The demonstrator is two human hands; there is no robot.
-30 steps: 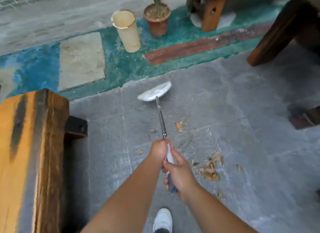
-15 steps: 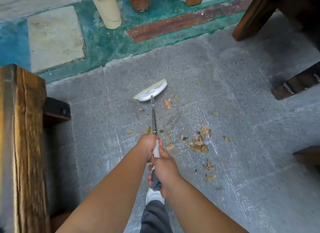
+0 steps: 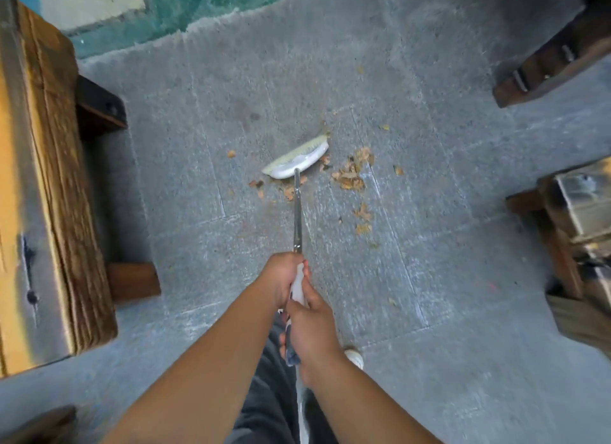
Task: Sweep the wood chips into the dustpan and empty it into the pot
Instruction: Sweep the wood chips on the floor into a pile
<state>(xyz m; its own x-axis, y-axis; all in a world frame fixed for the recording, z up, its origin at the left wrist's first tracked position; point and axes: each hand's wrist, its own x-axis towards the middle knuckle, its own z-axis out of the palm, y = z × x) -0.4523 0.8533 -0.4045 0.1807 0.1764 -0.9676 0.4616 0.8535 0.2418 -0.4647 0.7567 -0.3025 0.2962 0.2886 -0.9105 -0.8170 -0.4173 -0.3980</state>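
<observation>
We are wrapping our left hand [image 3: 281, 278] and right hand [image 3: 312, 331] tightly round the broom [image 3: 297, 212], gathering wood chips [image 3: 350, 175] scattered mid-floor [image 3: 463, 344]; next, we judge, comes herding strays together. No dustpan or pot is showing.

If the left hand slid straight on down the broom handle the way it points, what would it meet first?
Bare metal shaft first, then the white broom head on the grey paved floor, with brown wood chips beside it. The left hand has nothing else ahead.
</observation>
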